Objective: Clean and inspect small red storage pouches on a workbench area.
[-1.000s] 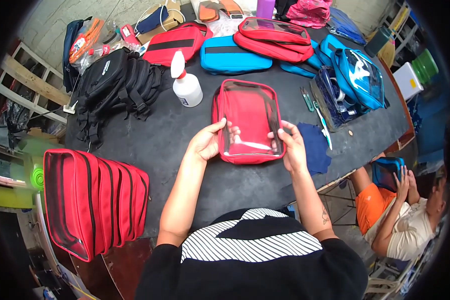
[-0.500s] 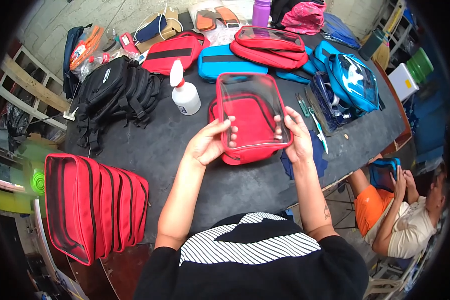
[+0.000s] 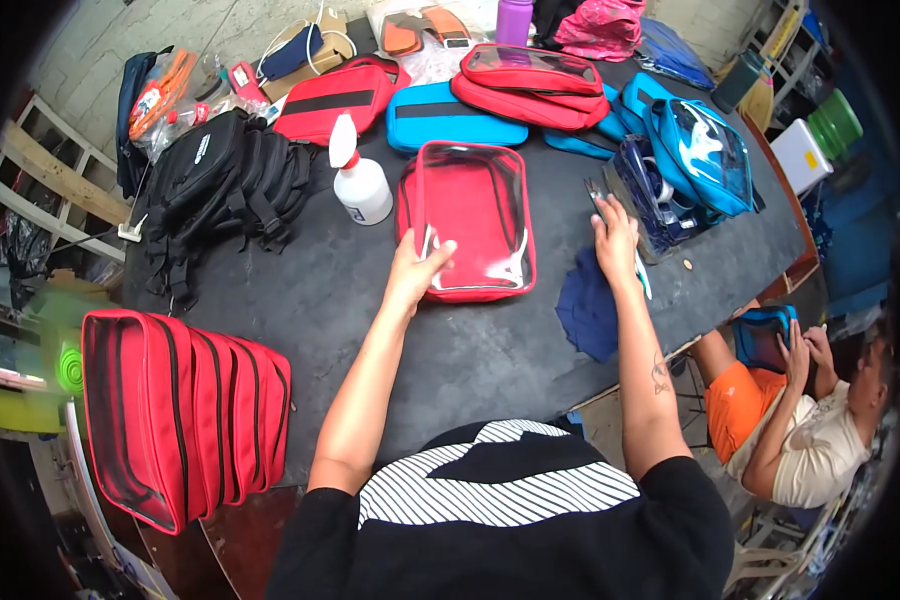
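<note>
A red bag (image 3: 475,230) with a clear plastic top lies on the dark table in front of me. My left hand (image 3: 416,274) grips its near left edge, the thumb over the clear top. Out to the right, away from the bag, is my right hand (image 3: 618,240), fingers stretched out at a pair of small snips (image 3: 594,187) and above a toothbrush (image 3: 643,278), which it partly covers. Beside that hand lies a dark blue cloth (image 3: 587,305). A white spray bottle (image 3: 362,185) with a red collar stands left of the bag.
Several red bags (image 3: 235,415) are stacked at the left. Black backpacks (image 3: 225,185) lie behind them. Red and blue bags (image 3: 457,118) line the far side, with a purple bottle (image 3: 514,22). At the right, a seated person (image 3: 805,420) holds a blue bag (image 3: 765,330).
The red bag has been set down flat, its clear top lowered. My right hand has let go of it and moved right to the snips; my left hand stays on the bag.
</note>
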`<action>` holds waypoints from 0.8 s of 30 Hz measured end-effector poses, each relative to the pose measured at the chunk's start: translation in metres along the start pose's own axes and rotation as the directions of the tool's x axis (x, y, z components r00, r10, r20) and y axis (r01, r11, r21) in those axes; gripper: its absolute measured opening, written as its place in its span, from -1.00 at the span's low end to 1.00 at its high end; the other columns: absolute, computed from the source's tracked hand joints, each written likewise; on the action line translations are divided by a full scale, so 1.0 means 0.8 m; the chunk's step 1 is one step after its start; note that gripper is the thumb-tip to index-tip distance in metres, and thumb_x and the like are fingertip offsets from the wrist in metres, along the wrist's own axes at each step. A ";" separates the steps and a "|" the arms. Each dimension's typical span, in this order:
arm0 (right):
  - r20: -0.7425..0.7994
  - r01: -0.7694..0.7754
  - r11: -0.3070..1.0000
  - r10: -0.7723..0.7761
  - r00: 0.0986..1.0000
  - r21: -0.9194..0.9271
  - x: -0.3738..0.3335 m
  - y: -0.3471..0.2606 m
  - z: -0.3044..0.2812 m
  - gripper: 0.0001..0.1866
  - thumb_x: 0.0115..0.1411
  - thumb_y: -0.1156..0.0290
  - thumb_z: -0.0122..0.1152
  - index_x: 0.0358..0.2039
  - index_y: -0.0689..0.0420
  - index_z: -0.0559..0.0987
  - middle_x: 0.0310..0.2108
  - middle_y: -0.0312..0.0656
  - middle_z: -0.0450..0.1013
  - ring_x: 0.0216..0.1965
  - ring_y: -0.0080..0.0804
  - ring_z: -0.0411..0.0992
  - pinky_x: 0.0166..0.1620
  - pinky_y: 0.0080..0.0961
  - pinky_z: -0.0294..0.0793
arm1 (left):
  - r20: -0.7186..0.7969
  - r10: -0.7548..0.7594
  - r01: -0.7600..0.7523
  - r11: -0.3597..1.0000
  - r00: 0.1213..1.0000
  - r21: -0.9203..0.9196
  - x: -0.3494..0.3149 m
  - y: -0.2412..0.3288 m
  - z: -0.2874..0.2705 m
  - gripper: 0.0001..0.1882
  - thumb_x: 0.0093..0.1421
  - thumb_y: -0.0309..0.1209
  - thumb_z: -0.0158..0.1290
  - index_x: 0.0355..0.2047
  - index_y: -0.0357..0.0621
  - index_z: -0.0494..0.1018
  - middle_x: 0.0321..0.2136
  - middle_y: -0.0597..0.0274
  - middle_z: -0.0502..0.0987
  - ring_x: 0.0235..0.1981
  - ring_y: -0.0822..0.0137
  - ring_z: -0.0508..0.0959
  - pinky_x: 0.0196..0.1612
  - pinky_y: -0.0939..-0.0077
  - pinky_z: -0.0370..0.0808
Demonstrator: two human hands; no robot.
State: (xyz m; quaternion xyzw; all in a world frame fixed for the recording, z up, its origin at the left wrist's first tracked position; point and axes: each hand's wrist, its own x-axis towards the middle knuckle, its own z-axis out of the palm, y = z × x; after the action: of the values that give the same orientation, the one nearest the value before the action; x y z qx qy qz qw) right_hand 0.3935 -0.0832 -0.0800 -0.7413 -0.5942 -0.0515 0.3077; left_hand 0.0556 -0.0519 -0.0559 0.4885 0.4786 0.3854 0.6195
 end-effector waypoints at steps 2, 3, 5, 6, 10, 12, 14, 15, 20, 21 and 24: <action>0.073 -0.058 0.988 0.069 0.995 -0.141 0.012 -0.007 0.010 -0.61 0.20 0.30 0.12 0.03 0.10 0.46 0.07 -0.03 0.35 0.05 0.10 0.27 0.08 -0.05 0.26 | 0.093 0.110 -0.106 0.993 0.990 -0.045 -0.006 0.009 0.005 -0.25 -0.07 -0.34 0.33 0.08 -0.30 0.23 -0.07 0.03 0.46 -0.02 0.29 0.46 0.10 0.42 0.35; 0.077 -0.053 0.989 0.064 0.995 -0.136 0.017 -0.002 0.021 -0.61 0.20 0.30 0.12 0.03 0.10 0.46 0.07 -0.03 0.35 0.05 0.10 0.27 0.08 -0.05 0.26 | 0.086 0.109 -0.106 0.993 0.990 -0.044 -0.003 0.003 0.001 -0.25 -0.07 -0.34 0.33 0.08 -0.30 0.23 -0.07 0.03 0.46 -0.02 0.29 0.46 0.10 0.42 0.35; 0.109 -0.057 0.945 0.096 0.989 -0.322 0.026 0.009 0.037 -0.67 0.17 0.30 0.15 -0.07 0.14 0.48 -0.08 -0.03 0.39 0.02 0.05 0.30 0.03 -0.03 0.28 | 0.071 0.255 -0.265 0.935 0.964 0.236 0.004 -0.015 -0.008 -0.27 -0.11 -0.46 0.34 0.06 -0.29 0.23 -0.18 0.09 0.49 -0.16 0.32 0.54 -0.07 0.44 0.47; 0.065 -0.004 0.941 0.027 0.998 -0.338 0.025 0.019 0.039 -0.75 0.16 0.34 0.15 -0.19 0.18 0.49 -0.25 -0.03 0.39 -0.10 -0.01 0.37 -0.06 -0.07 0.35 | 0.131 0.095 -0.103 0.993 0.987 0.061 -0.011 0.021 0.007 -0.32 -0.12 -0.57 0.31 0.02 -0.27 0.23 -0.33 0.15 0.51 -0.38 0.36 0.58 -0.31 0.49 0.54; -0.153 -0.038 0.998 0.045 0.987 0.048 0.032 0.006 0.022 -0.85 0.21 0.48 0.03 -0.23 0.22 0.48 -0.31 0.01 0.41 -0.27 -0.05 0.46 -0.23 -0.22 0.45 | 0.091 0.062 -0.064 0.998 0.994 0.024 -0.016 0.026 0.011 -0.37 -0.11 -0.64 0.26 -0.01 -0.25 0.24 -0.45 0.22 0.50 -0.56 0.40 0.56 -0.50 0.53 0.51; 0.053 -0.175 0.847 0.172 0.984 0.502 0.012 -0.050 -0.018 -0.83 0.24 0.53 -0.06 -0.20 0.21 0.48 -0.31 0.00 0.45 -0.27 -0.09 0.46 -0.23 -0.25 0.43 | 0.074 0.092 -0.093 0.995 0.993 0.017 -0.015 0.025 0.015 -0.35 -0.09 -0.68 0.22 0.03 -0.27 0.22 -0.45 0.23 0.49 -0.58 0.44 0.53 -0.49 0.57 0.52; 0.009 0.268 0.875 -0.297 0.955 0.404 -0.015 -0.092 -0.038 -0.79 0.22 0.44 -0.04 -0.16 0.14 0.50 -0.35 -0.11 0.42 -0.28 -0.13 0.36 -0.15 -0.27 0.33 | 0.068 0.116 -0.122 0.988 0.991 0.094 -0.019 0.042 0.027 -0.35 -0.09 -0.69 0.22 0.03 -0.27 0.23 -0.45 0.23 0.49 -0.57 0.44 0.53 -0.48 0.57 0.52; 0.196 0.323 0.913 -0.374 0.906 0.249 -0.031 -0.131 -0.063 -0.78 0.20 0.36 0.01 -0.18 0.09 0.53 -0.35 -0.16 0.38 -0.25 -0.19 0.30 -0.11 -0.28 0.22 | 0.050 0.141 -0.147 0.974 0.989 0.171 -0.021 0.046 0.029 -0.35 -0.10 -0.69 0.23 0.03 -0.28 0.24 -0.45 0.23 0.49 -0.56 0.44 0.53 -0.48 0.57 0.51; 0.114 0.436 0.824 -0.504 0.856 0.361 -0.073 -0.165 -0.064 -0.78 0.02 0.23 0.30 -0.38 0.06 0.56 -0.45 -0.29 0.37 -0.33 -0.27 0.26 -0.20 -0.34 0.17 | 0.040 0.234 -0.234 0.913 0.971 0.334 -0.029 0.068 0.047 -0.22 -0.12 -0.55 0.30 0.13 -0.23 0.19 -0.59 0.18 0.50 -0.59 0.44 0.54 -0.47 0.47 0.48; 0.050 0.439 0.832 -0.482 0.875 0.340 -0.076 -0.167 -0.062 -0.78 -0.03 0.24 0.35 -0.41 0.06 0.56 -0.48 -0.31 0.37 -0.35 -0.29 0.26 -0.22 -0.36 0.17 | 0.043 0.242 -0.241 0.901 0.969 0.361 -0.031 0.071 0.049 -0.21 -0.13 -0.54 0.30 0.13 -0.23 0.19 -0.60 0.17 0.50 -0.60 0.43 0.54 -0.48 0.47 0.47; -0.048 0.437 0.850 -0.444 0.895 0.294 -0.080 -0.171 -0.058 -0.76 -0.11 0.24 0.42 -0.47 0.05 0.57 -0.51 -0.34 0.37 -0.37 -0.31 0.26 -0.25 -0.37 0.16 | 0.044 0.239 -0.238 0.892 0.970 0.384 -0.030 0.069 0.050 -0.19 -0.12 -0.52 0.31 0.15 -0.22 0.18 -0.62 0.18 0.50 -0.61 0.42 0.54 -0.49 0.46 0.47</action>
State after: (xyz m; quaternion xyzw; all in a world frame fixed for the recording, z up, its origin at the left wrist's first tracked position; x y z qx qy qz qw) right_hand 0.2633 -0.1476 -0.0166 -0.5312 -0.7523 -0.0226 0.3890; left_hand 0.0879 -0.0715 0.0056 0.6551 0.4831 0.3576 0.4578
